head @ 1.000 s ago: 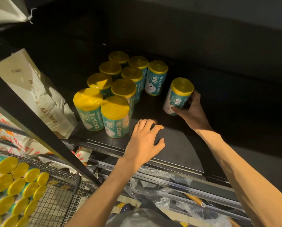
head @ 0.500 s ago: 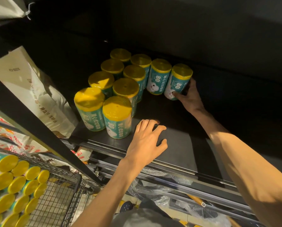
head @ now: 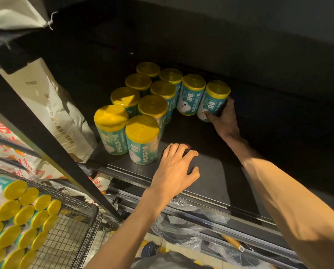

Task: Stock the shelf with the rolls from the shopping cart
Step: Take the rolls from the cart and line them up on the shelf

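Right hand (head: 223, 118) reaches deep onto the dark shelf (head: 207, 171) and grips a roll (head: 213, 100) near its base, thumb on the front, fingers curled behind it. The roll stands slightly tilted, just beside the right end of the group of rolls (head: 143, 105) already on the shelf, yellow tops up, teal labels facing out; whether its base sits flat cannot be told. Left hand (head: 175, 169) rests palm down on the front part of the shelf, fingers spread and holding nothing, just right of the nearest roll. A pale paper sack (head: 51, 111) leans at the left of the shelf. The wire shopping cart (head: 73, 230), lower left, holds more rolls (head: 16, 220) lying on their sides.
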